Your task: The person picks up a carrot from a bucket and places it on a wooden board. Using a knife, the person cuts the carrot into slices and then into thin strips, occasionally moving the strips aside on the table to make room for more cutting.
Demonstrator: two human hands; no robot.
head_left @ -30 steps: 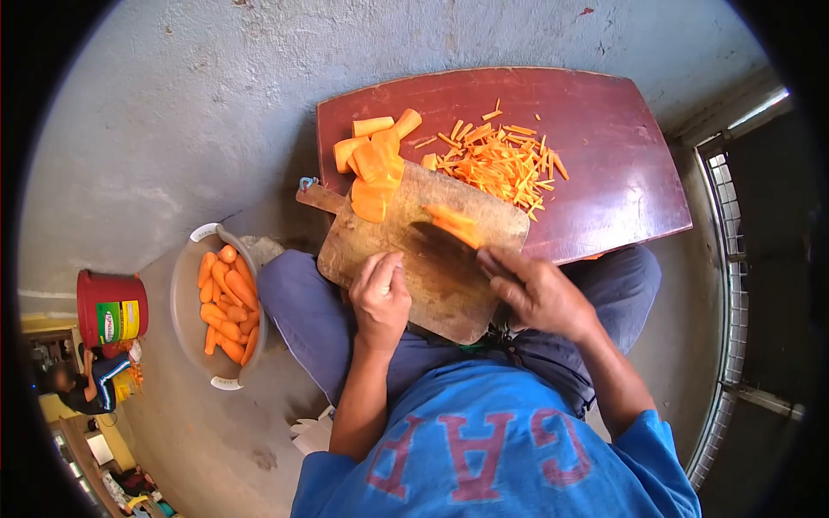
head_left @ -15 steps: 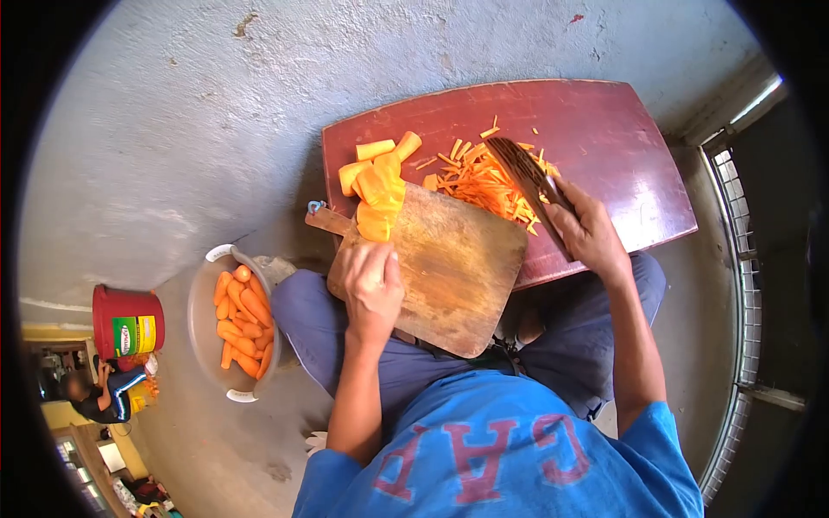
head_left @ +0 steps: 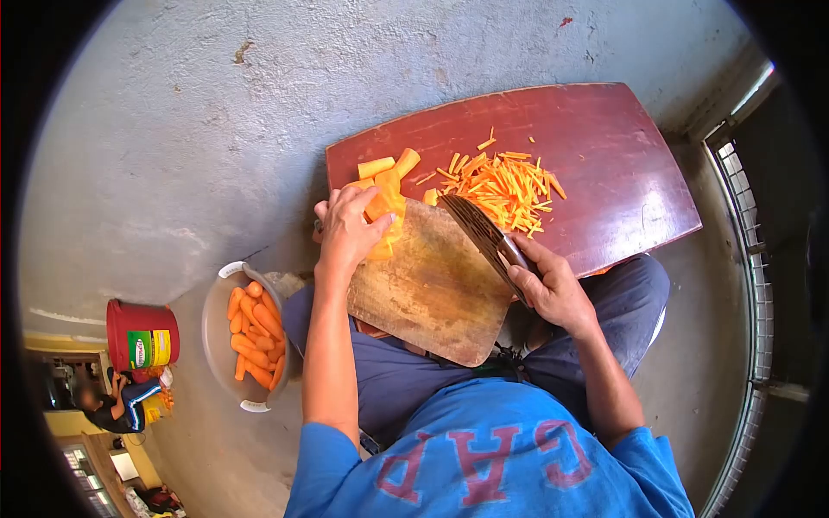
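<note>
My left hand point(head_left: 345, 226) is at the left end of the wooden cutting board point(head_left: 432, 281), its thumb and fingers around a pile of flat carrot slices point(head_left: 390, 204). The hand hides part of the pile and the board's handle. In my right hand point(head_left: 553, 289) is a broad dark knife point(head_left: 477, 226), held by the handle, its blade slanting over the board's right edge. Behind the blade lies a heap of carrot sticks point(head_left: 509, 186) on the red table point(head_left: 604, 147). Peeled carrot chunks point(head_left: 376, 167) sit beyond my left hand.
A grey basin point(head_left: 212, 332) of whole carrots point(head_left: 255, 324) stands on the floor at the left. Near it is a red bucket point(head_left: 117, 332). Another person point(head_left: 121, 406) sits farther off. A rough wall point(head_left: 216, 129) rises behind the table; a metal grille point(head_left: 753, 285) runs along the right.
My left hand has moved forward from the board's near left edge onto the carrot slices. The knife has swung left, off the heap of sticks, toward the board.
</note>
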